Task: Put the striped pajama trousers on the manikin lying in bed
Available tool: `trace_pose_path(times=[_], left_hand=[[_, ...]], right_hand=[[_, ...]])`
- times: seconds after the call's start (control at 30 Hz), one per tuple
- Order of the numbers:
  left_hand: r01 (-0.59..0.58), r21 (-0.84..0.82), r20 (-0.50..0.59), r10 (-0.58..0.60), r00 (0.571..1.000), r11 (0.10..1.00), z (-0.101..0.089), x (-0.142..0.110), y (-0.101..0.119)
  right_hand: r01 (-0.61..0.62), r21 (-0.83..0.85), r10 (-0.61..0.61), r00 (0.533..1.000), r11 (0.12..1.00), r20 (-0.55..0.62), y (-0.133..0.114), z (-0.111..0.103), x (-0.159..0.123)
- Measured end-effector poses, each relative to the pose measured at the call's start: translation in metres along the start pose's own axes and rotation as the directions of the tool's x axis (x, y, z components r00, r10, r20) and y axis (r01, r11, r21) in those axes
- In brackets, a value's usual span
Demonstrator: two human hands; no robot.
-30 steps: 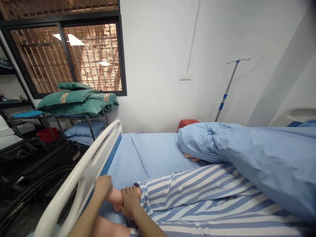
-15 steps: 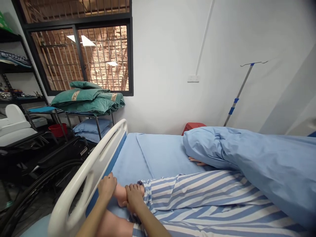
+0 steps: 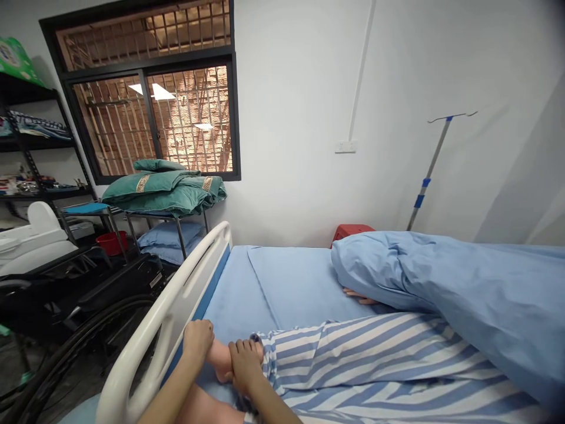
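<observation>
My left hand (image 3: 198, 340) and my right hand (image 3: 245, 365) both grip the bare foot (image 3: 219, 357) of a person lying on the bed. The left hand is on the side nearer the bed rail, and the right lies across the foot by the cuff. Striped blue-and-white pyjama trousers (image 3: 375, 353) cover that person's legs. A blue blanket (image 3: 441, 288) hides the upper body, and a second hand (image 3: 358, 296) pokes out from under it onto the blue bed sheet (image 3: 291, 282).
A white bed rail (image 3: 152, 341) runs beside my hands. Beyond it stand a black wheelchair (image 3: 88, 294), a rack with green quilts (image 3: 163, 191) over a blue pillow (image 3: 170, 238), and a shelf (image 3: 35, 141). A red stool (image 3: 352, 234) and an IV pole (image 3: 430, 165) stand at the far side.
The whole view has shifted right and slightly down as my head turned. Both hands stay on the foot, with no clear change in grip.
</observation>
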State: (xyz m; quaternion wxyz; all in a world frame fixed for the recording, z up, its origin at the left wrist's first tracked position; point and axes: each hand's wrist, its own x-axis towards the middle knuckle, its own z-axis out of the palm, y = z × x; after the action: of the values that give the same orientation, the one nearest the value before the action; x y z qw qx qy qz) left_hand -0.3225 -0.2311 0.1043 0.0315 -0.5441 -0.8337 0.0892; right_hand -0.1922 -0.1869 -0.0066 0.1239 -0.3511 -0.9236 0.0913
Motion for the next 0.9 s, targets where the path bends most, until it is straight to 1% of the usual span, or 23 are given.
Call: trace_pose_path(times=[0.1, 0.2, 0.3, 0.4, 0.6, 0.8, 0.9], left_hand=[[-0.013, 0.042, 0.006, 0.013, 1.000, 0.999, 0.002, 0.008, 0.001], [-0.025, 0.066, 0.035, 0.023, 0.999, 0.997, 0.005, 0.016, 0.003], [-0.029, 0.067, 0.058, 0.026, 0.998, 0.997, 0.008, 0.022, 0.006], [-0.010, 0.044, 0.054, 0.008, 0.999, 0.999, 0.009, 0.026, 0.009], [0.081, -0.052, -0.028, -0.082, 0.996, 0.995, 0.014, 0.024, 0.007], [0.188, -0.119, -0.098, -0.200, 0.975, 0.975, 0.020, 0.014, 0.006], [0.214, -0.155, -0.102, -0.231, 0.968, 0.965, 0.022, 0.007, 0.004]], right_hand=[[0.004, 0.002, -0.004, 1.000, 1.000, -0.009, 0.000, -0.001, -0.001], [0.012, 0.004, -0.012, 1.000, 1.000, -0.003, -0.001, -0.003, -0.002], [0.010, 0.008, -0.010, 1.000, 1.000, 0.004, -0.001, -0.005, -0.002], [0.003, 0.004, -0.003, 1.000, 1.000, 0.005, -0.002, -0.005, -0.002], [0.001, -0.007, -0.001, 1.000, 1.000, -0.008, -0.001, -0.005, -0.002], [0.019, -0.006, -0.019, 1.000, 1.000, -0.016, 0.000, -0.003, -0.003], [0.023, -0.008, -0.023, 1.000, 1.000, -0.012, 0.001, 0.000, -0.002]])
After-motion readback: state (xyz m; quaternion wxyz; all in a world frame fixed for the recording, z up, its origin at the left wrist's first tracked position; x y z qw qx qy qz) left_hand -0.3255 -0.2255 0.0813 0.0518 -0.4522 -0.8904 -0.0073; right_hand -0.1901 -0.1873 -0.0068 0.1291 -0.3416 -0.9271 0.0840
